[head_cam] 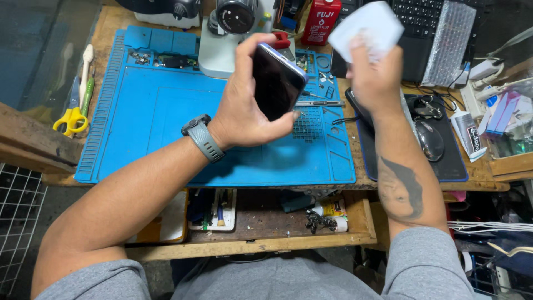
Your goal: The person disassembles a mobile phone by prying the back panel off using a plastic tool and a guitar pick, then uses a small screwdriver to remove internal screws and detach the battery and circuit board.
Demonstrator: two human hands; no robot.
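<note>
Just above the centre of the frame: a dark smartphone (276,83), lifted clear of the tabletop (105,33), screen tilted toward the camera. Clamped in the left hand (244,105), with the thumb along the lower edge and the fingers curled over the top edge from behind. On that wrist, a grey watch (202,138).

To the upper right of it: the right hand (375,75), raised and turned back-on to the camera, grip closed on a folded white wipe (366,28) that sticks up above the knuckles. Near the phone but apart from it, no contact between wipe and glass.

Below both hands, a blue work mat (166,111) with small compartments along its top and right edges, and tweezers (319,103) lying on its right side. Behind the phone, at the top of the frame, a grey microscope (233,33). At far left, yellow scissors (70,119) beside a toothbrush (86,61). At right, a mouse (430,139) on a dark pad, with a keyboard (416,11) above. At the bottom centre, an open wooden drawer (266,222) with small tools.

Reads as a pause between passes in cleaning the screen: phone presented, wipe held ready. Calls next for bringing the wipe flat onto the glass while keeping the left hand's hold on the edges only, clear of the face, and firm enough to take the pressure without letting the phone slip down toward the mat.
</note>
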